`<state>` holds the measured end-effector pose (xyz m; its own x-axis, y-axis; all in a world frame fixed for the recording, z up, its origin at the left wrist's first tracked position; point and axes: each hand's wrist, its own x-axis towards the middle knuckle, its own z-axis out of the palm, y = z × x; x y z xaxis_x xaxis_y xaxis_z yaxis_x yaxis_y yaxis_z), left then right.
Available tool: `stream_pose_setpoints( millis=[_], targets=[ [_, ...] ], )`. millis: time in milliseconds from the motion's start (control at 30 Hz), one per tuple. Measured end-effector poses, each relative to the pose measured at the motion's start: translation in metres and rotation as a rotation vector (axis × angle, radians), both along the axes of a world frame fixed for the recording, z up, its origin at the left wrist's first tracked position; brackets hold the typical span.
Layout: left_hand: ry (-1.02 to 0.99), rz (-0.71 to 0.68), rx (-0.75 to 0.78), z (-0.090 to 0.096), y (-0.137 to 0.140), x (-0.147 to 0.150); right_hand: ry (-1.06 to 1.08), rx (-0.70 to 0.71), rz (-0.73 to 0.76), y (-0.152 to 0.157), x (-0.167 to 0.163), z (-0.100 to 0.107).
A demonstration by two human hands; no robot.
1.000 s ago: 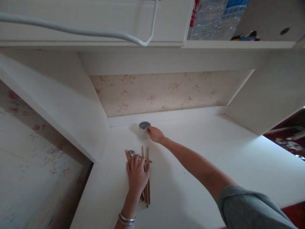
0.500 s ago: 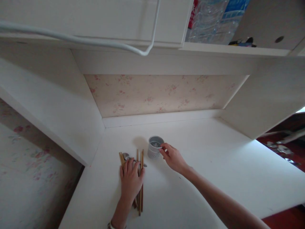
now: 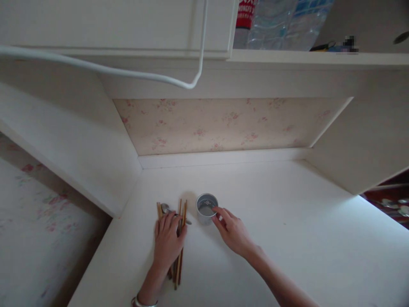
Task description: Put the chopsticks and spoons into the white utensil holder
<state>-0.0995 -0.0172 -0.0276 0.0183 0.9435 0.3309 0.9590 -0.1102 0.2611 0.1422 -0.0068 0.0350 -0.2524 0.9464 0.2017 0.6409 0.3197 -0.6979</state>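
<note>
On the white desk top, my left hand lies flat, palm down, fingers apart, across several wooden chopsticks and a metal spoon. The spoon's bowl shows beyond my fingers, and part of its handle is under them. Just to the right stands a grey metal cup, upright, with small holes in its bottom. At the cup's right side, my right hand pinches the rim between thumb and fingers. A gap separates the cup from the chopsticks.
Side panels rise left and right of the desk. Above hangs a cabinet with a white cable in front; plastic bottles stand on its open shelf. Flowered wallpaper covers the back.
The cup has come slightly toward me, my right hand moving with it at the rim. My left hand, chopsticks and spoon appear a little further left. The view has shifted slightly.
</note>
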Motion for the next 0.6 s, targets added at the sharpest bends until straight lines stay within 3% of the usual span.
stream_pose_setpoints(
  millis=[167, 400, 600],
  targets=[
    [-0.018, -0.014, 0.010, -0.001, -0.001, 0.000, 0.230, -0.056, -0.110, -0.004, 0.014, -0.021],
    [-0.119, -0.010, -0.011, -0.005, 0.003, -0.003, 0.458, -0.249, -0.298, -0.023, 0.052, -0.059],
    [-0.451, -0.008, 0.007, -0.014, 0.003, -0.019, 0.150, -0.184, -0.431, -0.080, 0.119, -0.087]
  ],
)
